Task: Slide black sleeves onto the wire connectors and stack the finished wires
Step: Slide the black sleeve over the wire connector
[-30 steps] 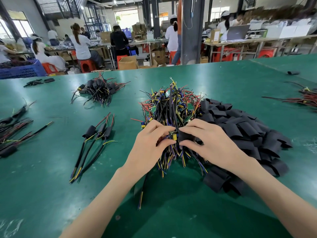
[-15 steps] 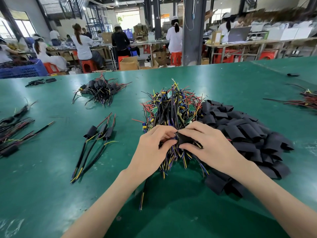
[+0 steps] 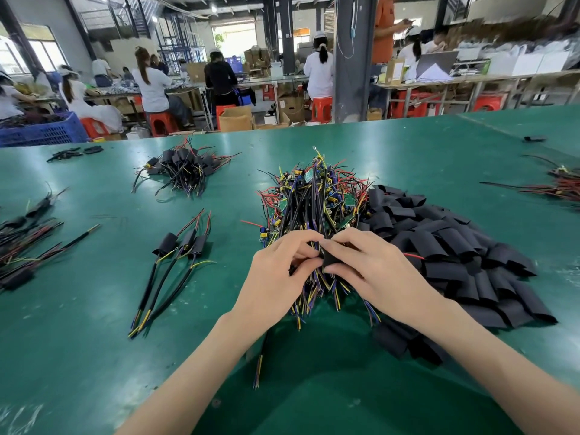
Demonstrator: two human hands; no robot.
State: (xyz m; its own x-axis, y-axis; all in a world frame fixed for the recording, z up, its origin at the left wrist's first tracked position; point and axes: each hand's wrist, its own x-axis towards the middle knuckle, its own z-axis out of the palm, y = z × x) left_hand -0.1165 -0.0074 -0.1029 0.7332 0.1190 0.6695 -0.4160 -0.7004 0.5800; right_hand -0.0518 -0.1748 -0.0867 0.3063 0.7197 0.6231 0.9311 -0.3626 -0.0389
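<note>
My two hands meet over the near edge of a heap of unsleeved wires (image 3: 317,202) with small circuit boards. My right hand (image 3: 376,271) pinches a black sleeve (image 3: 331,258) between thumb and fingers. Facing it, my left hand (image 3: 276,274) pinches a wire at the sleeve's mouth; its black cable (image 3: 262,356) hangs down toward me, and its connector is hidden by my fingers. A big pile of loose black sleeves (image 3: 455,246) lies right of the heap. Three finished sleeved wires (image 3: 175,255) lie side by side to the left.
A larger stack of sleeved wires (image 3: 185,167) sits at the back left of the green table (image 3: 94,340). More wire bundles lie at the left edge (image 3: 22,246) and right edge (image 3: 561,183). Seated workers and benches fill the hall behind.
The sleeve in my right hand has slid left over the wire's end; the yellow part seen between my fingertips a second ago is now covered. Both hands stay in place.
</note>
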